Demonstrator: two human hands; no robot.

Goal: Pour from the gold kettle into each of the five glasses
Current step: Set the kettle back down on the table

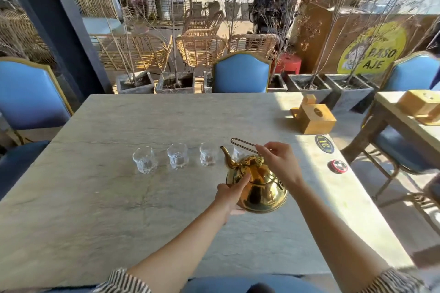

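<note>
The gold kettle [258,185] is held above the stone table [95,209], its spout [226,156] pointing left and away. My left hand [232,194] cups the kettle's left side and underside. My right hand [278,162] pinches the thin wire handle [242,143], which is tipped forward over the spout. A row of clear glasses stands beyond: one at the left [144,159], one beside it [177,156], a third [208,153] just left of the spout. A fourth glass [237,153] shows partly behind the kettle. Any further glass is hidden.
A wooden tissue box [314,118] sits at the table's far right. Two round coasters [324,144] [337,166] lie near the right edge. Blue chairs [241,72] stand around the table, and a second table [409,112] is at the right.
</note>
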